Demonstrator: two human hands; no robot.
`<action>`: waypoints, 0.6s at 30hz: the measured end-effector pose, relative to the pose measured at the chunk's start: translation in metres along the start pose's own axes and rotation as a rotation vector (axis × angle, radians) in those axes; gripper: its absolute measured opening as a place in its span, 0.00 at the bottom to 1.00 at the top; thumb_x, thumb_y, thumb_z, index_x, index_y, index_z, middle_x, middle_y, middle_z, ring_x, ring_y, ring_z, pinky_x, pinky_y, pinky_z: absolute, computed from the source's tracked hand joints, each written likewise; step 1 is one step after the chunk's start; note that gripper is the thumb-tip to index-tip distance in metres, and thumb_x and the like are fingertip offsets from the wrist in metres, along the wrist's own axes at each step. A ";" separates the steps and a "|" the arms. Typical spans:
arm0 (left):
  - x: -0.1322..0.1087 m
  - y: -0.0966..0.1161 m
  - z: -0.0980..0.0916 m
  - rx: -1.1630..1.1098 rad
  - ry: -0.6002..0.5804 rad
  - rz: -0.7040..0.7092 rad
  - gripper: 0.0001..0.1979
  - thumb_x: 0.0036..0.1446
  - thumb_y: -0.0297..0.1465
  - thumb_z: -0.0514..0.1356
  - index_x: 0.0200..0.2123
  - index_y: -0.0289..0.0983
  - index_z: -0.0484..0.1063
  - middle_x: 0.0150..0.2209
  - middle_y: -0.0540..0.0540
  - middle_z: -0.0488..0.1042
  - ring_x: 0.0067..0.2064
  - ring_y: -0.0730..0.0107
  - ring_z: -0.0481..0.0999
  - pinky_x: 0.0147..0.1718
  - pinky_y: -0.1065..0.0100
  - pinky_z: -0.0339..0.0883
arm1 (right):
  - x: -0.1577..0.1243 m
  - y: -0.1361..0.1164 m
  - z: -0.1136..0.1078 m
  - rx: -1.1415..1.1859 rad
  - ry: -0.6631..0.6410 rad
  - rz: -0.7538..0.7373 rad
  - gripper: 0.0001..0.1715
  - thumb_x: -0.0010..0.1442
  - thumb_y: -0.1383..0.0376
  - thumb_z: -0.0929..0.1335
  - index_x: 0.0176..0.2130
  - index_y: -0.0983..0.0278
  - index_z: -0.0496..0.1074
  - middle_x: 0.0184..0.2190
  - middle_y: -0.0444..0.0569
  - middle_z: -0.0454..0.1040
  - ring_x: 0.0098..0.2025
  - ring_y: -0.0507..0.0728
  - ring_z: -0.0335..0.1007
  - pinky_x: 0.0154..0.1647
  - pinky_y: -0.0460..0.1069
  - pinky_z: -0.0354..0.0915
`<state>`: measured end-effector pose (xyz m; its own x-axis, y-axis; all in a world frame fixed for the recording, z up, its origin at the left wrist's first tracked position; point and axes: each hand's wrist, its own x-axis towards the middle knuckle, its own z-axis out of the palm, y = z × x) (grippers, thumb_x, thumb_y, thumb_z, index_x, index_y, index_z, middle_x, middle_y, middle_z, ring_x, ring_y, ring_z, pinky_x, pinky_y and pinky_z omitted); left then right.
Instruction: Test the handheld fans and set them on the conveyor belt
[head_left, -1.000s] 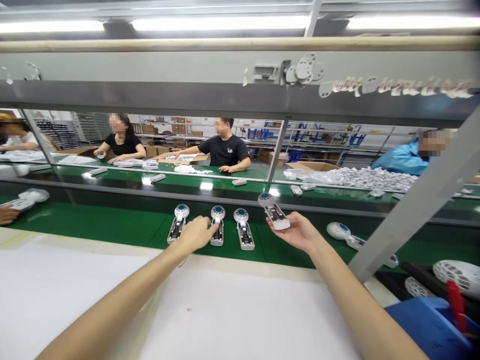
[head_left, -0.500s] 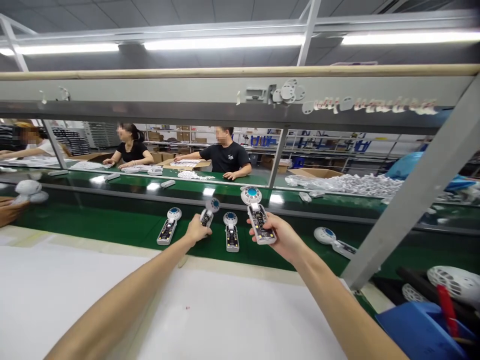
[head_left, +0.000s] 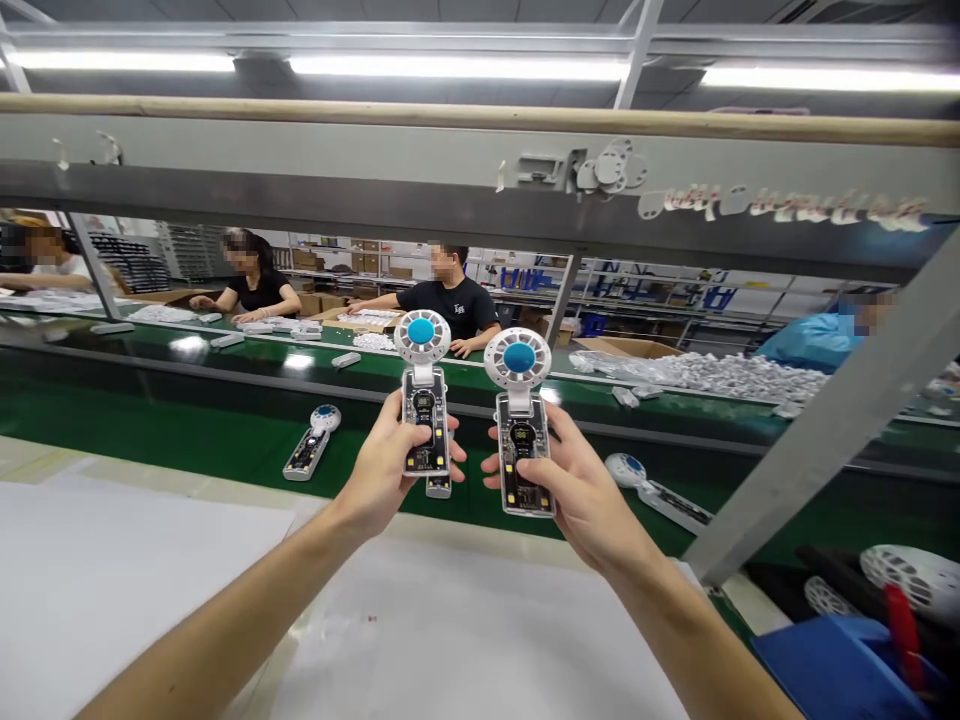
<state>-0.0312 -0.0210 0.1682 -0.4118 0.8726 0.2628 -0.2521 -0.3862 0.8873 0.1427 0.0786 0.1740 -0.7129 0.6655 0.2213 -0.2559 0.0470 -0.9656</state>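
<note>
My left hand (head_left: 382,475) has its grip closed round the handle of the left fan (head_left: 424,400). The fingers wrap behind it, with their tips showing at its right edge. This fan stands upright and rises out of the top of the grip. Its clear body shows the circuit board, and its round white head with a blue hub is uppermost.

My right hand (head_left: 581,495) holds the right fan (head_left: 523,430) in much the same way. The grip is shut on the lower handle, the thumb lies on the front near the bottom, and the fingertips curl round at the left edge. This fan is also upright, with its head just lower than the other's. The two fans are side by side, near each other but not touching, and both are raised clear of the green conveyor belt (head_left: 187,420).

Just below my left grip, the end of a third fan (head_left: 439,487) peeks out on the belt. A fourth fan (head_left: 309,448) lies on the belt off to the left, and a fifth fan (head_left: 652,490) lies to the right. The white table (head_left: 150,560) runs under my forearms. A blue bin (head_left: 847,660) sits at the lower right, with a white fan grille (head_left: 911,575) beyond it.
</note>
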 end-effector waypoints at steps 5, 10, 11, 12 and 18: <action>-0.013 0.007 0.004 0.045 -0.086 0.032 0.29 0.51 0.31 0.64 0.52 0.41 0.52 0.50 0.41 0.75 0.33 0.60 0.82 0.34 0.55 0.77 | -0.002 -0.001 0.003 -0.012 -0.024 -0.040 0.44 0.55 0.66 0.71 0.65 0.52 0.52 0.44 0.46 0.77 0.41 0.59 0.79 0.39 0.54 0.76; -0.016 0.007 0.005 0.057 -0.162 0.061 0.35 0.52 0.31 0.65 0.58 0.44 0.48 0.48 0.43 0.75 0.35 0.60 0.82 0.35 0.56 0.77 | -0.001 0.002 0.003 -0.035 -0.025 -0.073 0.45 0.56 0.66 0.71 0.66 0.50 0.52 0.50 0.48 0.76 0.45 0.61 0.78 0.47 0.59 0.75; -0.016 0.006 0.005 0.055 -0.168 0.065 0.37 0.52 0.30 0.64 0.60 0.45 0.47 0.48 0.44 0.75 0.36 0.60 0.81 0.34 0.57 0.78 | 0.000 0.002 0.003 -0.038 -0.020 -0.075 0.45 0.56 0.66 0.71 0.67 0.50 0.52 0.52 0.48 0.76 0.45 0.61 0.78 0.46 0.59 0.75; -0.016 0.006 0.005 0.054 -0.172 0.069 0.39 0.52 0.30 0.64 0.62 0.46 0.47 0.48 0.44 0.74 0.36 0.59 0.81 0.34 0.57 0.78 | 0.000 0.003 0.003 -0.039 -0.019 -0.080 0.45 0.56 0.66 0.71 0.67 0.49 0.51 0.52 0.48 0.76 0.45 0.61 0.78 0.45 0.59 0.75; -0.016 0.006 0.007 0.056 -0.175 0.089 0.37 0.52 0.28 0.63 0.61 0.44 0.50 0.55 0.40 0.70 0.39 0.57 0.82 0.30 0.63 0.77 | 0.001 0.004 0.003 -0.028 -0.037 -0.121 0.44 0.57 0.69 0.70 0.66 0.47 0.53 0.50 0.45 0.76 0.44 0.60 0.79 0.44 0.58 0.76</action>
<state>-0.0199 -0.0351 0.1716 -0.2704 0.8763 0.3987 -0.1708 -0.4513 0.8759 0.1392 0.0768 0.1704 -0.7016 0.6260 0.3403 -0.3229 0.1465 -0.9350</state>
